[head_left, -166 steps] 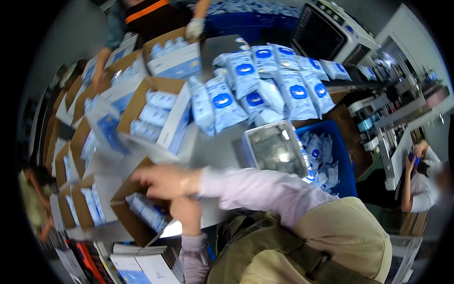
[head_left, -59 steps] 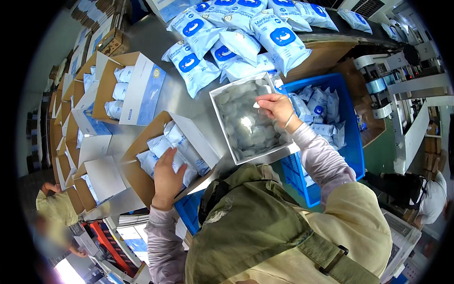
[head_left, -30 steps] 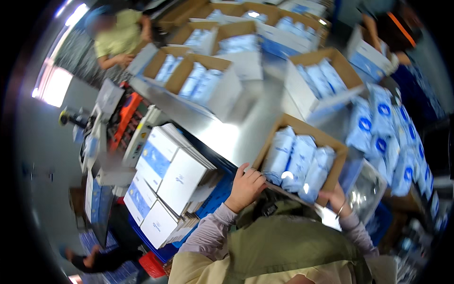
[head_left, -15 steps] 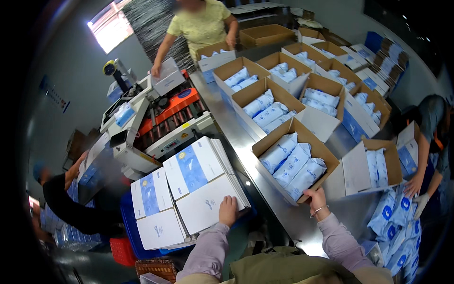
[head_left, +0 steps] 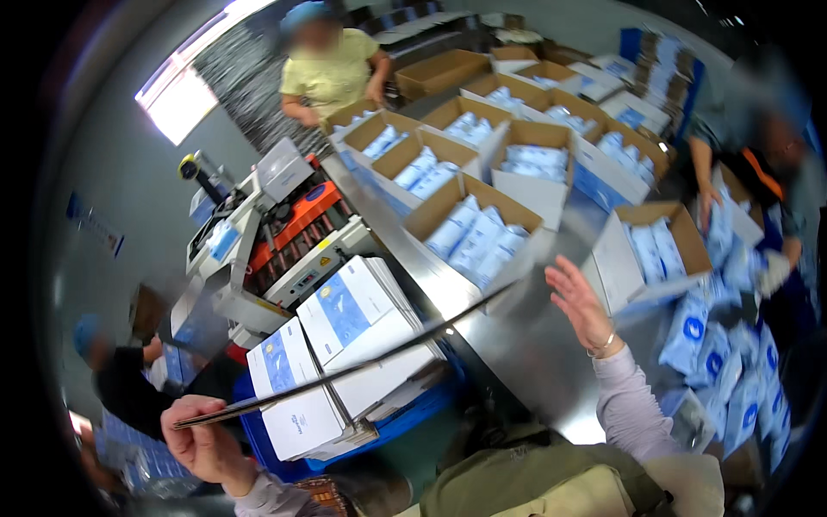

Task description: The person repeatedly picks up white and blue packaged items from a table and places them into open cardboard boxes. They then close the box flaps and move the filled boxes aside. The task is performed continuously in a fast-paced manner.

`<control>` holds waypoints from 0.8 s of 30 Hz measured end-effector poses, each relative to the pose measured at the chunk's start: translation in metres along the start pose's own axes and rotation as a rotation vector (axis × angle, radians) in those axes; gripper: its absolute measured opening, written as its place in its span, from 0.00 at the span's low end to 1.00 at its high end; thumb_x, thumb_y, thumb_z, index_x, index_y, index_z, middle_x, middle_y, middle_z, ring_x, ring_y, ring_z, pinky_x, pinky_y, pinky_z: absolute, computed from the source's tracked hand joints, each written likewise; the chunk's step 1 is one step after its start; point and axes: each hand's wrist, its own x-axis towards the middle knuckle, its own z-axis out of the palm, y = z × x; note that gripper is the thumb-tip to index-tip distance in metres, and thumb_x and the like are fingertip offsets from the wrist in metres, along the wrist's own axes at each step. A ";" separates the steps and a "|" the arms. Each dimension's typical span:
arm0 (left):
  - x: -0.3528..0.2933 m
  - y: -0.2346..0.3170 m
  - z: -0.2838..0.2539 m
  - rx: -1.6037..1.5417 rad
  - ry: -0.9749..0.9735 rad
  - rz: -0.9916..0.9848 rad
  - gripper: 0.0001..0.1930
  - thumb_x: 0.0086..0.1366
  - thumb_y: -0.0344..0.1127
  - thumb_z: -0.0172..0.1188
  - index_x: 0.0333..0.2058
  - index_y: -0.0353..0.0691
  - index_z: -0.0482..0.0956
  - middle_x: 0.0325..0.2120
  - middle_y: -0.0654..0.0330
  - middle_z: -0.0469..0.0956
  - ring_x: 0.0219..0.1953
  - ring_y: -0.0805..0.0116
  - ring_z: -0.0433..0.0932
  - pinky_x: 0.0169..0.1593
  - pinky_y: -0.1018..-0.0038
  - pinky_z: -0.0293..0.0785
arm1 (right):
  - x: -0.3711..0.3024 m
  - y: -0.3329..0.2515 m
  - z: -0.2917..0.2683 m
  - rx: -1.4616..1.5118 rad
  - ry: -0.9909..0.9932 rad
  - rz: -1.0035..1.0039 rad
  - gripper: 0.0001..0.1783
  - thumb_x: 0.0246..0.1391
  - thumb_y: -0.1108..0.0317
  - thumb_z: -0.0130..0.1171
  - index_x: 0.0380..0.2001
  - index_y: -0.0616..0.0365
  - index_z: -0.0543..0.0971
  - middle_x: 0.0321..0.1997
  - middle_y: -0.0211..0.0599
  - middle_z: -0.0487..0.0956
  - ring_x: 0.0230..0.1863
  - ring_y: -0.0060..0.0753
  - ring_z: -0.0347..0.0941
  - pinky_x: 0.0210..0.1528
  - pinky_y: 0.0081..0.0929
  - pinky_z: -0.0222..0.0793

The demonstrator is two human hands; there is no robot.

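Gripping a flat sheet (head_left: 345, 372) edge-on, the left hand (head_left: 202, 444) is closed; the right hand (head_left: 579, 297) hovers open, empty. The sheet could snag the filled carton (head_left: 474, 228) on the tabletop (head_left: 534, 345).

A long metal counter (head_left: 534, 345) runs from the lower right toward the far end of a workroom, its bare surface shining under the light. To its left stands a grey and orange carton-sealing machine (head_left: 276, 228). Behind that rises a plain grey wall (head_left: 112, 172) carrying a small blue sign (head_left: 90, 226). A bright window (head_left: 177, 103) glows at the upper left. A blue crate (head_left: 396, 422) sits low beside the counter.
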 end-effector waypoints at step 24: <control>-0.188 -0.079 0.258 -0.581 -0.500 -0.838 0.26 0.66 0.39 0.51 0.59 0.30 0.63 0.57 0.48 0.67 0.61 0.59 0.64 0.62 0.67 0.58 | -0.171 -0.060 -0.152 -0.210 0.976 -0.453 0.27 0.37 0.85 0.40 0.44 0.69 0.75 0.40 0.44 0.79 0.41 0.31 0.75 0.46 0.24 0.69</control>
